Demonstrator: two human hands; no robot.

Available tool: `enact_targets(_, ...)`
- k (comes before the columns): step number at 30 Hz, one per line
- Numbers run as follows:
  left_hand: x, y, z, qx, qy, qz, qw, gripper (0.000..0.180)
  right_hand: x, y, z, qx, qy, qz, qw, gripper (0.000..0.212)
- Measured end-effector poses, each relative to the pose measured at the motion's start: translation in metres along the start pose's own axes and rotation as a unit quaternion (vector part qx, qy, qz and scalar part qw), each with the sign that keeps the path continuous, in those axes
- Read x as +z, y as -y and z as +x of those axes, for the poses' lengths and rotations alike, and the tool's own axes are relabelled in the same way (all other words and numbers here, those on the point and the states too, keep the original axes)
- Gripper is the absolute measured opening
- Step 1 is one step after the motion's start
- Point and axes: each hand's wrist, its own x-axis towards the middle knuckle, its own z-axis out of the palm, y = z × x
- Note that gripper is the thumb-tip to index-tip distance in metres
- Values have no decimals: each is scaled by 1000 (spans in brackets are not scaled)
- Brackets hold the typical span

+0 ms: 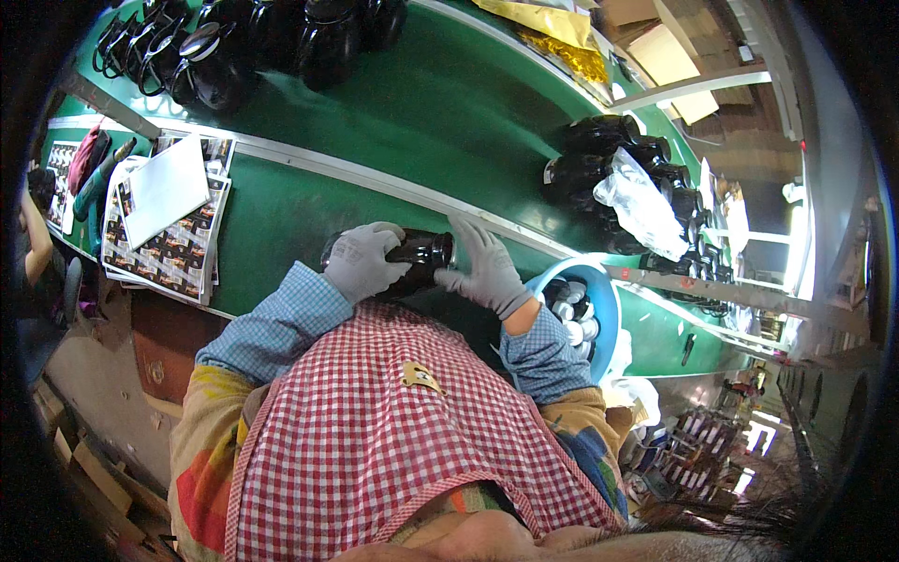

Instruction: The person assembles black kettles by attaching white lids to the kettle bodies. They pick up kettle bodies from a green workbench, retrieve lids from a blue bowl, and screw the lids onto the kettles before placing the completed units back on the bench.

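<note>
A glossy black jug (423,252) lies on its side at the near edge of the green workbench, in front of my apron. My left hand (361,260), in a grey glove, wraps round its left part and hides much of it. At the jug's right end is my right hand (487,272), also gloved in grey. Its fingers stretch out and stand apart from the thumb; whether the thumb touches the jug, I cannot tell. Right of that hand, a light blue tub (607,314) holds several white and black cap-like pieces (573,309).
Black jugs with handles (208,66) stand at the far left of the green belt (421,103). More black jugs (576,178) crowd the right side, partly under clear plastic (641,206). Printed sheets (169,248) lie left. A metal rail (375,187) crosses behind my hands.
</note>
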Motion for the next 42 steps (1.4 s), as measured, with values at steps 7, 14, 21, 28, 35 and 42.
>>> enact_targets(7,8,-13,-14,64,-3,-7,998,37,26,6,-14,95,14,163,982,84)
enact_targets(14,28,-29,-10,111,128,-5,985,31,99,-42,-39,110,-16,304,946,48)
enact_targets(21,-5,-32,51,173,-103,-16,980,66,-69,-47,66,161,-215,176,947,77)
enact_targets(28,-90,113,110,-74,-305,-82,946,68,-165,-194,143,193,-274,-181,925,78)
enact_targets(35,-142,177,195,-244,-347,-91,901,72,-183,-242,172,361,-172,-173,900,82)
enact_targets(42,-114,189,206,-153,-402,-309,848,40,-136,-148,150,-45,-327,-39,943,40)
